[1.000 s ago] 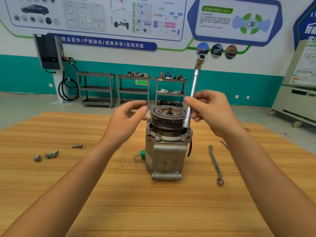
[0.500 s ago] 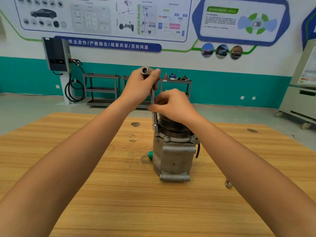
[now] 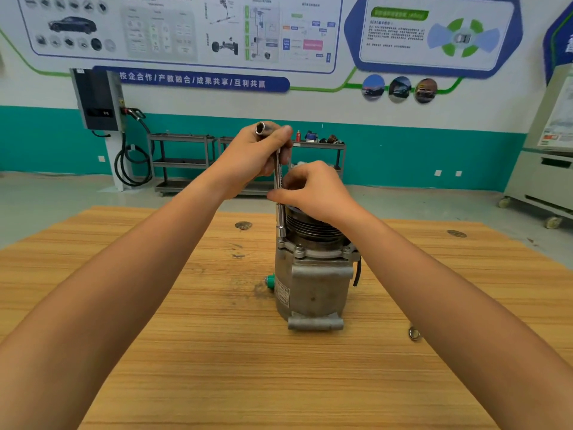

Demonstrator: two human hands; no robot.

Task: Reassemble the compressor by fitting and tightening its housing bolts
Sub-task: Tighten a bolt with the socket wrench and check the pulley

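My compressor (image 3: 313,274) stands upright near the middle of the wooden table (image 3: 186,352), with its round grooved pulley (image 3: 310,226) on top and its flat foot (image 3: 315,323) facing me. A small green cap (image 3: 270,280) sticks out of its left side, and a black wire (image 3: 358,271) hangs down its right side. A long thin metal wrench (image 3: 280,209) stands almost straight up at the left edge of the compressor. Its bottom end sits on a bolt (image 3: 281,240) on the top rim of the housing. My left hand (image 3: 254,156) is closed around the top of the wrench, and the hollow end of the wrench (image 3: 260,128) pokes out above my fingers. My right hand (image 3: 313,190) is lower down, over the pulley, and its fingertips pinch the middle of the wrench shaft. Two more bolts show on the rim, one at the front (image 3: 299,248) and one on the right (image 3: 346,250). A small metal ring (image 3: 414,333) peeks out on the table by my right arm, and I cannot tell what the rest of it is because my arm hides it. There are two dark round spots on the table, one behind the compressor (image 3: 243,225) and one far to the right (image 3: 456,233). Past the table I see grey shelves (image 3: 183,162) by a green and white wall, a black box (image 3: 97,99) with a hose on the wall, and big posters (image 3: 186,29) up high. A pale cabinet (image 3: 545,169) on wheels stands at the right.
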